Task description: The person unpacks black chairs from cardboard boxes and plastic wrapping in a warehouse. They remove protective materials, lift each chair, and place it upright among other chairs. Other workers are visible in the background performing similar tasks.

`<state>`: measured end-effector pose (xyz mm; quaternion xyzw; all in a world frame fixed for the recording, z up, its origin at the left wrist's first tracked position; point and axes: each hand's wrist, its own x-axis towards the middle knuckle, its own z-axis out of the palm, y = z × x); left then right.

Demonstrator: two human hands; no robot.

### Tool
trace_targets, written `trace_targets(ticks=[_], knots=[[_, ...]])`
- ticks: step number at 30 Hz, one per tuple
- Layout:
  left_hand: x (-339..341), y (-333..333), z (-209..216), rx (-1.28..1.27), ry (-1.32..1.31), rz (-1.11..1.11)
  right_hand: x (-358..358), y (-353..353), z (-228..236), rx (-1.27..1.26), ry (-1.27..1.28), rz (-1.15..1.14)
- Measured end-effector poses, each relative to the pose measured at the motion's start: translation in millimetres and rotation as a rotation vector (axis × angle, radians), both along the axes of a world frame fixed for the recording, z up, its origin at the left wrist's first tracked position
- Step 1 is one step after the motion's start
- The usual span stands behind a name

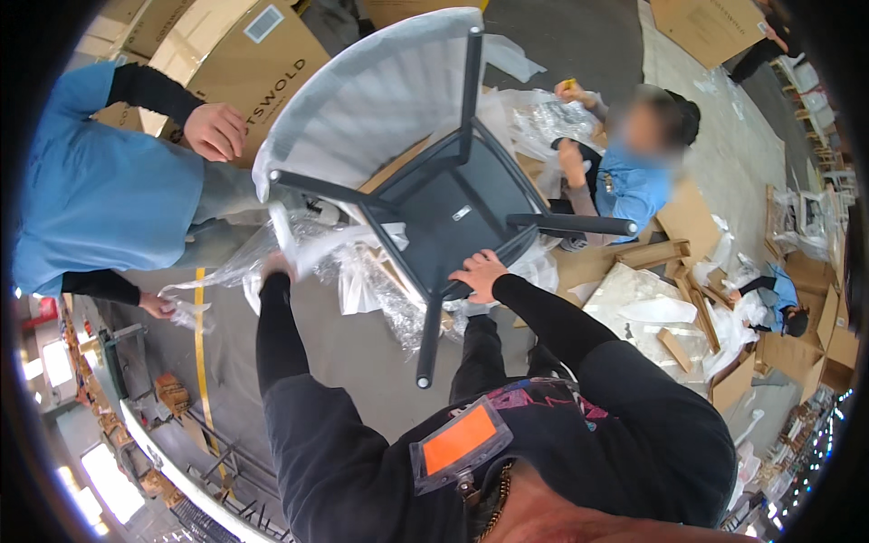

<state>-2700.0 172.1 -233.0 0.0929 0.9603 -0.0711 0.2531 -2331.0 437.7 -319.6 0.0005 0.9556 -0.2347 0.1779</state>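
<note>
A dark grey chair (pixel 425 204) is tipped over in front of me, its seat underside and legs facing me. White foam wrap (pixel 353 100) covers its curved backrest. My right hand (pixel 480 276) grips the seat edge beside the nearest leg, fingers lying over the frame. To the left of the chair, my left hand (pixel 278 265) is closed on a loose white foam strip (pixel 337 242), slightly smeared by motion. Clear plastic wrap (pixel 398 303) hangs under and beside the seat. At the left, a co-worker's lower hand (pixel 158 305) holds an end of clear plastic.
A co-worker in a blue shirt (pixel 118 190) stands close at left, before large cardboard boxes (pixel 262 77). Another person (pixel 634 181) crouches beyond the chair among plastic wrap. Flattened cardboard (pixel 688 217) and packing scraps lie at right. A yellow line (pixel 202 371) crosses the floor at left.
</note>
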Motion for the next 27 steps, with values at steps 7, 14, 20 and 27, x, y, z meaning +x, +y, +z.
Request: trace_targets(ticks=[7, 14, 20, 27], knots=[[128.2, -86.0, -27.1, 1.280, -0.380, 1.191, 15.3, 34.7, 26.0, -0.345, 0.104, -0.366], [169.6, -82.4, -32.7, 0.779, 0.135, 1.717, 34.9, 102.6, 148.6, -1.253, 0.384, -0.849], [163.9, -47.7, -15.5, -0.116, 0.067, 0.013, 12.4, 224.7, 227.4, -1.040, 0.305, -0.639], [172.5, 94.7, -79.8, 0.803, -0.444, 0.656, -13.9, 294.2, 12.1, -0.737, -0.207, -0.542]])
